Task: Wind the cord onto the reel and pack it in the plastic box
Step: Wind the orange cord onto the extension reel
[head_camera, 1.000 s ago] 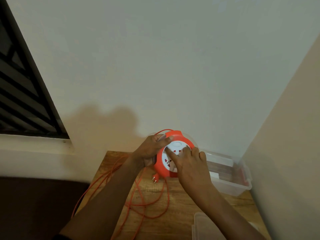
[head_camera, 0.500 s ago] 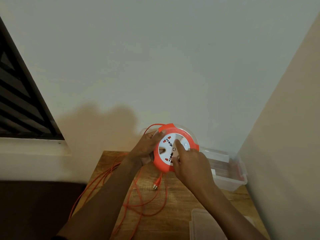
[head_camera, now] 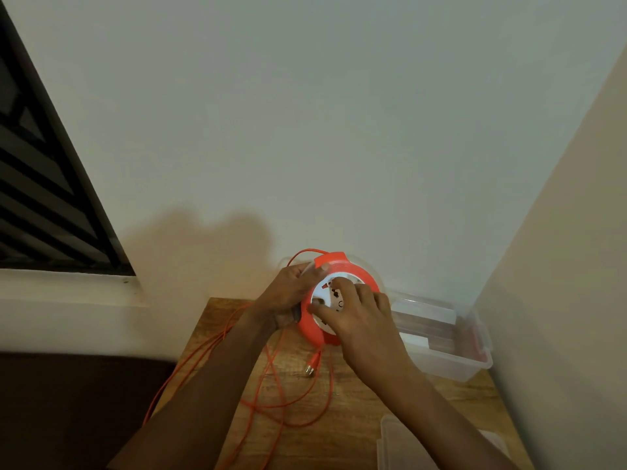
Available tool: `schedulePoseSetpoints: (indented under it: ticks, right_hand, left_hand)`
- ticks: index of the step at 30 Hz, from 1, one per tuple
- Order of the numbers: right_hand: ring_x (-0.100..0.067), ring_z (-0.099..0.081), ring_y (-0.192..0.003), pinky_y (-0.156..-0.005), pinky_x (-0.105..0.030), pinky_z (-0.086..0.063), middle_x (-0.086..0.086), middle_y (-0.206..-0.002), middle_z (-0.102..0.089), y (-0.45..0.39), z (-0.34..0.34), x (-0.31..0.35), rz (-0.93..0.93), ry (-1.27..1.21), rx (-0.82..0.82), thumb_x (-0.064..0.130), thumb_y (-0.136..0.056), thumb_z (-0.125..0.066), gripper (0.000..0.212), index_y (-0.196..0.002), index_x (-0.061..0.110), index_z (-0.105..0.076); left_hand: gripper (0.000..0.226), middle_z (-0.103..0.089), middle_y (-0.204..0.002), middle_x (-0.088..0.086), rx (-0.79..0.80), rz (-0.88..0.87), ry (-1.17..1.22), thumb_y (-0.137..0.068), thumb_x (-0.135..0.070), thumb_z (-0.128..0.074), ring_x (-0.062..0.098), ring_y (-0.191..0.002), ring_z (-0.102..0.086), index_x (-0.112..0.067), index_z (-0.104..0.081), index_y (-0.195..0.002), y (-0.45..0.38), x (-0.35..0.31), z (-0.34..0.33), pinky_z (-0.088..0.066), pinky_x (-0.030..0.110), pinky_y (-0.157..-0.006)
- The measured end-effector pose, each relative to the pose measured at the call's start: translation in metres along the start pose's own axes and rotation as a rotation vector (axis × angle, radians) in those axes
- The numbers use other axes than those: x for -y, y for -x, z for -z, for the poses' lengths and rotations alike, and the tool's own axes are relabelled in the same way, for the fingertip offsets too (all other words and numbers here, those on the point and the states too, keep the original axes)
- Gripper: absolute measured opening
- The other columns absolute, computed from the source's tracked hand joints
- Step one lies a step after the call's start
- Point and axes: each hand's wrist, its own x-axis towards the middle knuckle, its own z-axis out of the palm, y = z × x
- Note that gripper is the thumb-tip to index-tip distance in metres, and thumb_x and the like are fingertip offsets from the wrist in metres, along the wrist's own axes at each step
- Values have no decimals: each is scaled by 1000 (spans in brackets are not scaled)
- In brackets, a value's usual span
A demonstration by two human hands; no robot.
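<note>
At a wooden table [head_camera: 353, 432] in a room corner, the left hand [head_camera: 288, 293] is gripping the orange reel [head_camera: 334, 296], right hand [head_camera: 356, 317] fingers curled on its white face; loose cord [head_camera: 295, 407] could snag while winding.

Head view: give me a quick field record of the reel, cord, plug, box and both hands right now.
reel: orange reel with white socket face, held above the wooden table
left hand: left hand grips the reel's left rim
right hand: right hand on the socket face, fingers curled on it
cord: orange cord mostly unwound, looped on the table and trailing off its left edge
plug: plug hangs loose below the reel
box: clear plastic box open at right, no reel in it
lid: lid at the near right corner
</note>
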Motion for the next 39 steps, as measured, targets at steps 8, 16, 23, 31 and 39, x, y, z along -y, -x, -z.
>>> schedulePoseSetpoints:
  ticks: [8, 16, 23, 31, 39]
  right_hand:
    - [-40, -60, -108, -84, -52, -52, -16, -120, -62, 2, -10, -6, -50, 80, 102, 29, -66, -88, 64, -125, 32, -62]
    - [-42, -63, -98, -77, -50, -55, -22, -113, -65, -3, -12, -17, 43, 173, 83, 30, -66, -88, 70, -129, 32, -58]
    - [-27, -72, -85, -74, -39, -57, -7, -108, -73, -14, -23, -25, -50, 118, 23, 56, -92, -51, 68, -149, 26, -27]
    - [-16, -72, -68, -82, -39, -56, 0, -90, -75, -17, -7, -30, -564, -837, 67, 47, -88, -60, 65, -144, 24, -38]
    - [-26, -67, -76, -52, -33, -56, -6, -110, -63, -3, -10, -35, -154, -132, -139, 19, -72, -77, 45, -113, 20, -59]
  left_hand:
    - [35, -82, -103, 12, -31, 36, -35, -82, -49, -72, 27, -84, -81, -22, -80, -104, -1, 5, 3, -65, 35, -65]
    - [37, -83, -101, 11, -13, 37, -41, -81, -48, -73, 27, -82, -81, -21, -79, -105, -2, 1, 3, -65, 35, -63]
    - [20, -82, -104, 12, -78, 11, -59, -97, -37, -69, 30, -88, -81, -22, -81, -103, -8, 5, -2, -65, 37, -67]
    - [47, -78, -114, 20, -123, -64, 87, -86, -45, -76, 33, -93, -78, -10, -74, -118, -8, 3, -10, -67, 43, -74]
    - [47, -81, -108, 14, -81, -15, 69, -82, -48, -74, 30, -87, -80, -15, -75, -115, -7, 0, -3, -67, 39, -69]
